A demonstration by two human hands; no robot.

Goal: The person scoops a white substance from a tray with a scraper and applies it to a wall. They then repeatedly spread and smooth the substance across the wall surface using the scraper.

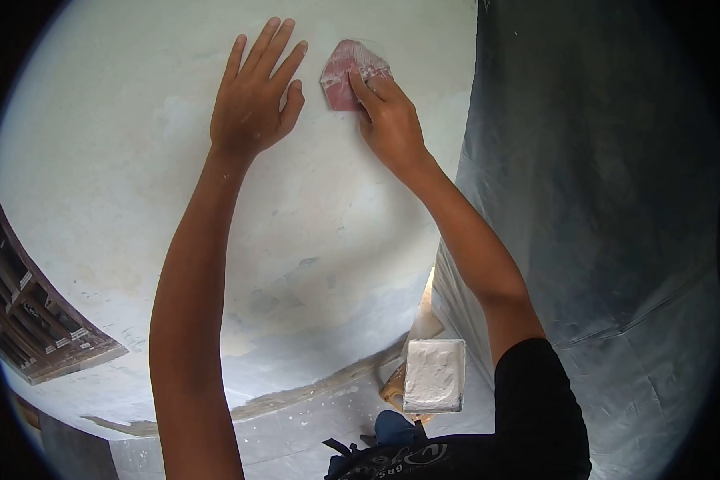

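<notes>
My left hand point(256, 100) lies flat on the pale wall point(320, 216), its fingers stretched upward and apart, holding nothing. Just to its right, my right hand point(392, 120) grips a reddish, flat, angular scraper point(344, 76) smeared with white paste. The scraper's face is against or very close to the wall; the exact contact cannot be made out. Thumb and fingers pinch its lower right side. Patchy grey and white areas mark the wall below both hands.
A rectangular tray of white paste point(434, 376) stands low at the right, over something yellowish-brown. Clear plastic sheeting point(600, 240) hangs along the right side. A dark wooden slatted frame point(40, 312) is set in the wall at left. White specks dot the covered floor point(312, 432).
</notes>
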